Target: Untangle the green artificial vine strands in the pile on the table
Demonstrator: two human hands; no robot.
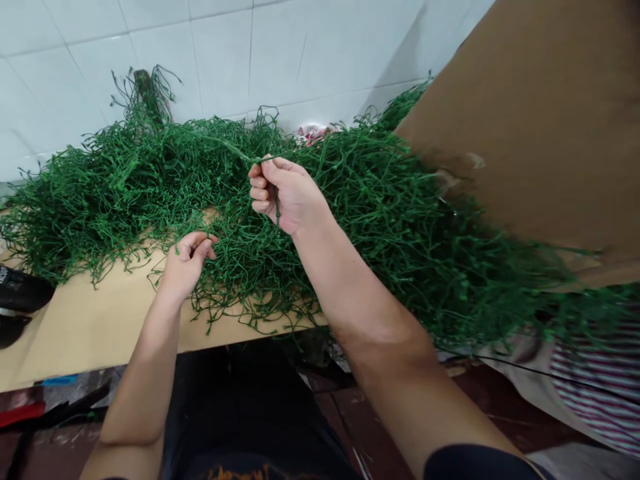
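A long heap of thin green plastic stems (390,200) with small knobbed tips spreads across a cardboard sheet (100,317). Raised over the middle of the heap, my right hand (285,190) pinches a green stem between thumb and forefinger; part of it hangs down by the palm and a strand stretches to the left. Lower and to the left, my left hand (193,257) is closed in a pinch at the front edge of the heap, with a bit of green stem showing at its fingertips.
A big brown cardboard panel (540,133) leans in at the right. White wall tiles (220,60) stand behind the heap. At the left edge lies a black object (23,290) with pale lettering. Striped cloth (600,373) shows at lower right, and a red item (20,413) at lower left.
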